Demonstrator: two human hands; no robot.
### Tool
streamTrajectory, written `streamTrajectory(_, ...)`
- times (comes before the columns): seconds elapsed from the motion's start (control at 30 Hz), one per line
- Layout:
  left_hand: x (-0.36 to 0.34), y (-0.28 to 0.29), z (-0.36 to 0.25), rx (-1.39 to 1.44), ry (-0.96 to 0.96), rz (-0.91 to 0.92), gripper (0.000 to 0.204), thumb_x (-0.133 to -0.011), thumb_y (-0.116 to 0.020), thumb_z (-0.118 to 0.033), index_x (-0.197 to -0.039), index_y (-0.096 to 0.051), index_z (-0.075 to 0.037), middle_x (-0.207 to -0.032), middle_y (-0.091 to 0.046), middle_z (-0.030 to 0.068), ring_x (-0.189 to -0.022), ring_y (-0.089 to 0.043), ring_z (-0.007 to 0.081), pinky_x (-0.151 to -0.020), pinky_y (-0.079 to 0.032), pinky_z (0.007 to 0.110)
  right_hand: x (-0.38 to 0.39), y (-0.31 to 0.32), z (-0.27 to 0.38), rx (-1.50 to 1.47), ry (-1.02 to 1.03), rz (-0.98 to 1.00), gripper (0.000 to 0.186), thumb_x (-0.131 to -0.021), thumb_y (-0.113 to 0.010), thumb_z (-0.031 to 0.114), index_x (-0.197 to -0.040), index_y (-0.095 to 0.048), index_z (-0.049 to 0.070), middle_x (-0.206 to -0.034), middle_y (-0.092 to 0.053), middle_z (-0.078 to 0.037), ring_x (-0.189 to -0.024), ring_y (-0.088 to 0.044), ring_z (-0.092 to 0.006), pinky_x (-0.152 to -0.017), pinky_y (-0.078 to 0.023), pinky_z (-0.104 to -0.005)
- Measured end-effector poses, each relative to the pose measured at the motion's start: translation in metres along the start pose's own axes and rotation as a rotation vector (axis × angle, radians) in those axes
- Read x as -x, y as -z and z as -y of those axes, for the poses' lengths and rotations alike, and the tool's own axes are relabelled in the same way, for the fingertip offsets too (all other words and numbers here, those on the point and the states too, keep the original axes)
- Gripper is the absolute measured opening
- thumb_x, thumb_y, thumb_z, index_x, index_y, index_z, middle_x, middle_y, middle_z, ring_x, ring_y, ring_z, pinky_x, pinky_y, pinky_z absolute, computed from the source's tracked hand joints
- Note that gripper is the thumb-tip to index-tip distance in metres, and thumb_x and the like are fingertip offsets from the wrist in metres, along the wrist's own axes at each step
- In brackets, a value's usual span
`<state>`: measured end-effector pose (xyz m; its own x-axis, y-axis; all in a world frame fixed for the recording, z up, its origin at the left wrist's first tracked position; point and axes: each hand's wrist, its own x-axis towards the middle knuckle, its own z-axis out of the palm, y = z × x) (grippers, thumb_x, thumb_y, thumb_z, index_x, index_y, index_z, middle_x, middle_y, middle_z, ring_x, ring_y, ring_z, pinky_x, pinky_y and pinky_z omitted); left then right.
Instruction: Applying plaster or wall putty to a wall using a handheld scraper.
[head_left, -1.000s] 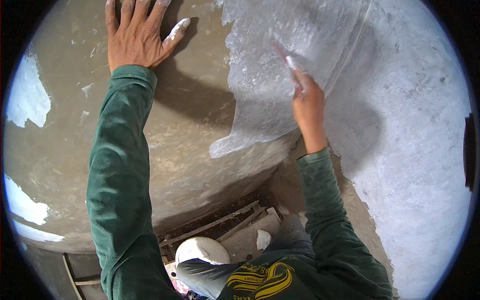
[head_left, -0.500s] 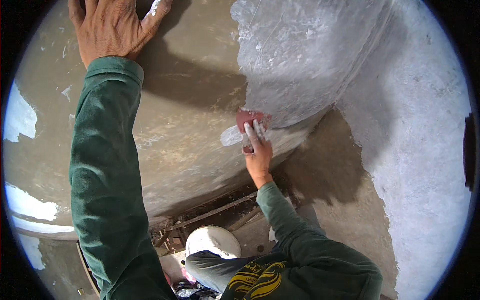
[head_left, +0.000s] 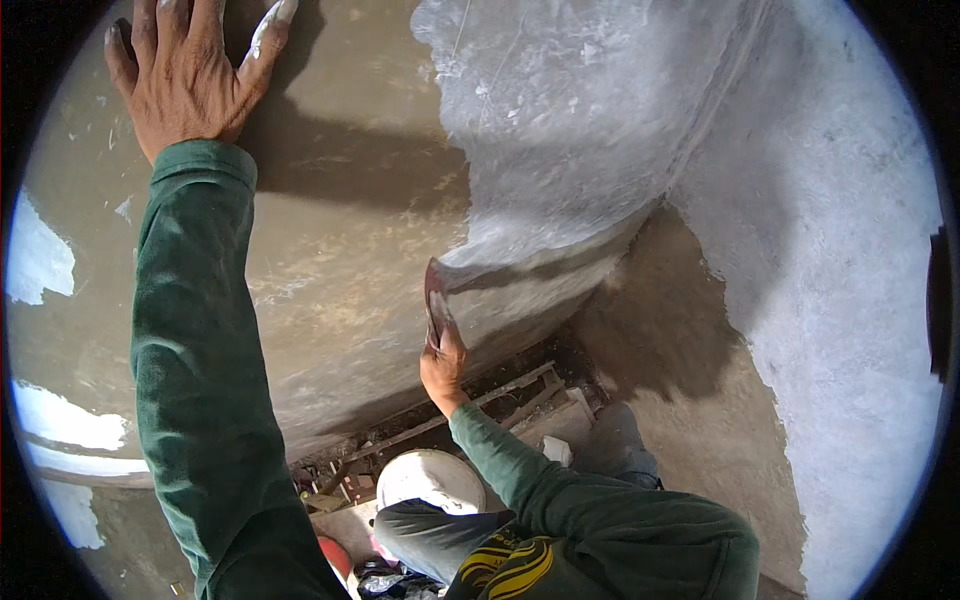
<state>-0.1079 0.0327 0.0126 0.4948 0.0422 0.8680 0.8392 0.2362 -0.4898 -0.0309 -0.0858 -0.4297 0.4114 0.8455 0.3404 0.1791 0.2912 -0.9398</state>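
Observation:
My left hand rests high on the bare grey-brown wall, fingers spread, with white filler on its thumb and fingertips. My right hand grips a reddish-brown flat spreader, seen nearly edge-on and smeared with white. The blade sits at the lower left edge of a pale, wet-looking coat of filler covering the upper middle of the wall. Part of the fingers of my right hand is hidden by the tool.
On the right, another wall carries pale coating beside bare grey render. Below are a white round bucket, wooden strips and debris along the wall's foot, and my bent leg. White patches mark the left side.
My right hand has swept down and left from the upper coat, the spreader turning edge-on. The coat's lower edge looks more smoothed out. My left hand sits further left in view.

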Motion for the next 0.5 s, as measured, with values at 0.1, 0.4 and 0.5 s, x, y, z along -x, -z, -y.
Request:
streamTrajectory(0.1,0.003,-0.014,0.005,-0.08,-0.033,-0.055,0.076,-0.095,-0.039,-0.066,-0.155,-0.039,-0.02,-0.165,-0.028,0.012,-0.153,-0.021,0.0333,-0.124,-0.009,0.052,0.01,0.024,-0.013,-0.148,-0.069,0.134,0.044,-0.093,-0.057,-0.001,-0.137,-0.059,0.004,-0.135,-0.061,-0.021,-0.122,-0.061,-0.0353,-0.1,-0.05,-0.0424)
streamTrajectory(0.4,0.002,-0.011,-0.002,0.02,0.006,-0.066,0.076,-0.095,-0.039,-0.066,-0.155,-0.039,-0.019,-0.164,-0.028,0.0118,-0.153,-0.021,0.0329,-0.124,-0.008,0.052,-0.131,0.146,-0.072,-0.346,-0.123,-0.214,0.017,-0.102,-0.056,0.017,-0.107,-0.068,0.005,-0.119,-0.067,-0.007,-0.109,-0.063,-0.0218,-0.099,-0.049,-0.0392)
streamTrajectory(0.5,-0.002,-0.016,0.013,-0.144,-0.058,-0.112,0.076,-0.095,-0.04,-0.066,-0.155,-0.039,-0.019,-0.164,-0.029,0.0117,-0.153,-0.022,0.0329,-0.124,-0.009,0.052,-0.138,0.135,-0.089,-0.17,-0.077,-0.169,0.028,-0.103,-0.056,0.017,-0.126,-0.064,0.002,-0.124,-0.066,-0.009,-0.113,-0.06,-0.0226,-0.101,-0.047,-0.039)
